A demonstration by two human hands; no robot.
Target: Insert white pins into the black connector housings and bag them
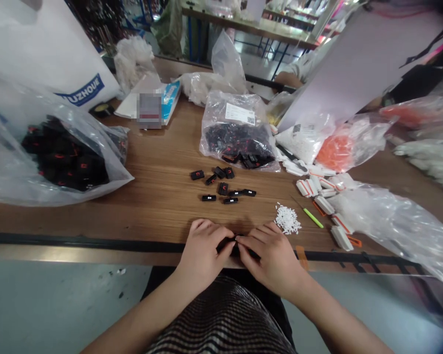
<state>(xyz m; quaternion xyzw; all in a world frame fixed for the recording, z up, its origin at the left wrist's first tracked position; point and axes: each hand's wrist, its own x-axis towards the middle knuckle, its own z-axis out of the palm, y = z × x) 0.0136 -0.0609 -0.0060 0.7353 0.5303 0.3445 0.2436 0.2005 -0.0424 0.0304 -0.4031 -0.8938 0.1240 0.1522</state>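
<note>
At the table's front edge my left hand (205, 248) is closed around one end of a small black plastic part (227, 243), mostly hidden by the fingers. My right hand (268, 250) grips the other end, its fingertips meeting the left ones near a tiny white spot. Just beyond my hands lie several loose black parts (223, 188), some with a red mark, others with two white dots. To the right of them is a pile of tiny white pieces (288, 219), with a green-handled pick (313, 218) beside it.
A large clear bag of black parts (64, 152) stands open at left. Another bag (239, 132) of them lies behind the loose ones. White and orange casings (325, 204) crowd the right, with an orange-filled bag (335, 150) and a clear plastic bag (384, 216). A person's arm (290, 78) shows behind.
</note>
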